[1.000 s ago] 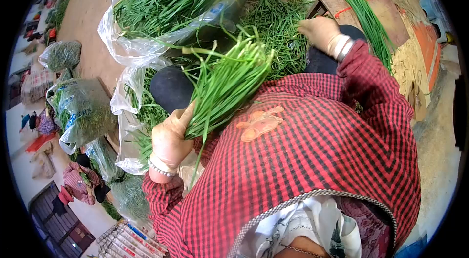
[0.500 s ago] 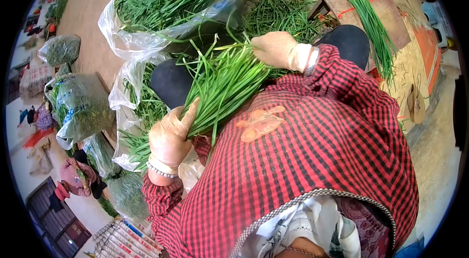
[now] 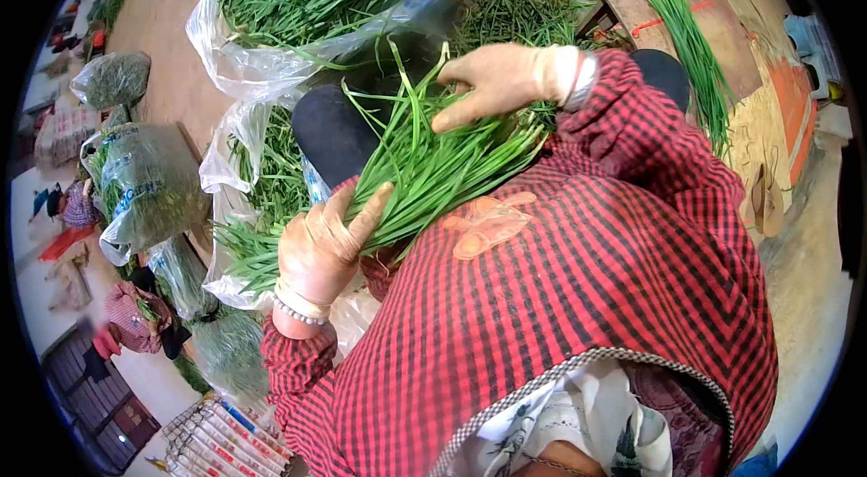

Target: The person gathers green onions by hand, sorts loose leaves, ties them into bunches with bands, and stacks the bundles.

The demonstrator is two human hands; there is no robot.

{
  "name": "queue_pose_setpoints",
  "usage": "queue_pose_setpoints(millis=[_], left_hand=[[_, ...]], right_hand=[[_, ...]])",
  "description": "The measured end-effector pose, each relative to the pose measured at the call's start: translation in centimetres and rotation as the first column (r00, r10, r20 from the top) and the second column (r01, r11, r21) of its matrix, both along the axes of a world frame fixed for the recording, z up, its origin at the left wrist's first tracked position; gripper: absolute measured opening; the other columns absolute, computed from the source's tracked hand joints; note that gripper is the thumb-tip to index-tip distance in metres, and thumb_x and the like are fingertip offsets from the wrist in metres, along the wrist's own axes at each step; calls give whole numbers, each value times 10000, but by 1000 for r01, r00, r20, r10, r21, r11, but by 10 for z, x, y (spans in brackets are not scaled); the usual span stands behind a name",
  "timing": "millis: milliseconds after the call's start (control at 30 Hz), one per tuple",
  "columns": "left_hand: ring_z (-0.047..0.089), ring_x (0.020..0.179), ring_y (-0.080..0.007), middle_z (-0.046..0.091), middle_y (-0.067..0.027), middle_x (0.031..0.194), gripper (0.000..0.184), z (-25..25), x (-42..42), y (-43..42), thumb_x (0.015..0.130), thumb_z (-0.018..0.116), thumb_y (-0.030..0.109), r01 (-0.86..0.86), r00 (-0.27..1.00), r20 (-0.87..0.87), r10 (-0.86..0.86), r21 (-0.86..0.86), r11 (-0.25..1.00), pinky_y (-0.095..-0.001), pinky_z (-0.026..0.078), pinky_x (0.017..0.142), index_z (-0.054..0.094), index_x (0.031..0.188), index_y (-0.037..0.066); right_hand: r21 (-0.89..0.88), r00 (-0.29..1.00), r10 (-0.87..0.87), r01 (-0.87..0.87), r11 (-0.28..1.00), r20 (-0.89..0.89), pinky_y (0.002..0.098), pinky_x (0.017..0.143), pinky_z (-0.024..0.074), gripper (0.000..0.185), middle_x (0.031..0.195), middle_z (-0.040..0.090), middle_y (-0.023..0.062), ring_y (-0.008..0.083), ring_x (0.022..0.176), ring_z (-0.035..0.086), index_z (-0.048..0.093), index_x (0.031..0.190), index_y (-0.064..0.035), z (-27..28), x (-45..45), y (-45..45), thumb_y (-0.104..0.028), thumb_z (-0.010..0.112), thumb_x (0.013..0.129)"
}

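A loose bunch of garlic chives (image 3: 452,174) lies across my lap, its pale stem ends toward the right and its leaf tips spilling out at the left. My left hand (image 3: 318,247), in a thin glove with a beaded bracelet at the wrist, grips the leafy part, the index finger stretched along the top. Over the upper side of the bunch is my right hand (image 3: 501,84), also gloved, with thumb and fingers apart around a few upright stray stalks. Whether its fingertips touch the leaves is hard to tell.
A clear plastic bag (image 3: 253,70) full of chives stands ahead. Loose leaves (image 3: 515,16) are heaped beside it. At right, a tied chive bundle (image 3: 691,52) rests on a board (image 3: 731,43). Filled bags (image 3: 149,188) and another person (image 3: 135,319) are at left.
My right hand has moved left from the stem ends to over the bunch, and its fingers have spread. My left hand keeps its hold, with little movement.
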State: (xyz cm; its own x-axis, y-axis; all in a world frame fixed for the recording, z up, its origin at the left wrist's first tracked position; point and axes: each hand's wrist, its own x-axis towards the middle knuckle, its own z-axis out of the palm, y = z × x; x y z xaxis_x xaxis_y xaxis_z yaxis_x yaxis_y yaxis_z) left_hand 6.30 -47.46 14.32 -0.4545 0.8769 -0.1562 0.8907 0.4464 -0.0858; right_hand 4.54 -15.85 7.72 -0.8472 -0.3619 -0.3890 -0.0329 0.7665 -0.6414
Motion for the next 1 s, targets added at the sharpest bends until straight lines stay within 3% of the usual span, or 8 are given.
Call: queue_pose_setpoints(millis=[100, 167, 200, 300, 433, 800, 933, 1000], left_hand=[[634, 798, -227, 625, -54, 1120, 758, 3, 6, -6, 675, 659, 38, -34, 999, 11, 34, -15, 999, -357, 508, 627, 492, 1363, 308], [631, 786, -224, 621, -55, 1112, 751, 2, 12, -12, 680, 660, 43, -84, 996, 39, 86, -49, 995, -359, 507, 624, 494, 1361, 312], [627, 764, -221, 617, -58, 1101, 752, 3, 13, -12, 682, 660, 46, -99, 994, 53, 100, -37, 994, -361, 506, 615, 491, 1364, 314], [625, 751, -218, 615, -59, 1096, 756, 3, 12, -7, 686, 666, 64, -44, 999, 22, 45, -42, 998, -361, 504, 601, 481, 1372, 322], [623, 747, -208, 616, -56, 1085, 743, 3, 10, -2, 712, 662, 106, 8, 1000, 2, -8, -60, 998, -352, 500, 589, 460, 1388, 336], [606, 719, -178, 636, -37, 1079, 683, -3, 7, -12, 738, 639, 105, 55, 996, -73, -56, -14, 998, -318, 489, 570, 492, 1358, 350], [599, 698, -172, 649, -22, 1074, 640, -5, 3, -6, 766, 620, 112, 103, 990, -92, -104, -18, 995, -309, 471, 546, 504, 1342, 363], [599, 700, -172, 650, -23, 1077, 632, -3, 1, 0, 766, 618, 114, 135, 987, -84, -136, -24, 991, -311, 468, 543, 509, 1338, 362]], right_hand=[[150, 882, -127, 217, 965, -454, 419, 824, 497, 704, 932, 635, 203, 364, 869, 614, 630, 1096, -11, -26, 5, -12, -654, 575, 813], [-97, 856, -382, 372, 923, -350, 398, 776, 496, 636, 907, 639, 183, 331, 846, 609, 676, 950, -11, -23, 9, 2, -626, 538, 866], [-205, 918, -390, 396, 895, 70, 386, 730, 495, 642, 850, 647, 172, 313, 818, 622, 686, 864, 7, -2, 15, 0, -604, 496, 909], [89, 993, -8, -3, 996, 117, 405, 833, 500, 774, 904, 673, 205, 376, 858, 637, 709, 938, -14, -9, 20, -19, -734, 437, 849], [-272, 987, -163, 159, 949, 8, 441, 730, 489, 445, 858, 666, 203, 363, 804, 632, 703, 881, -27, -64, 32, -32, -449, 564, 858], [430, 967, -214, 254, 866, -141, 413, 915, 486, 393, 1069, 667, 152, 321, 1017, 630, 655, 1176, -133, -67, 12, 89, -383, 555, 889], [-302, 831, -126, -54, 952, -542, 406, 1082, 341, 642, 1353, 476, 219, 366, 1272, 439, 549, 1264, -7, 0, -5, 35, -483, 641, 843], [-216, 746, 81, -292, 932, -660, 415, 1047, 369, 617, 1281, 553, 213, 358, 1220, 488, 608, 1204, -36, 9, -13, -8, -521, 643, 825]])
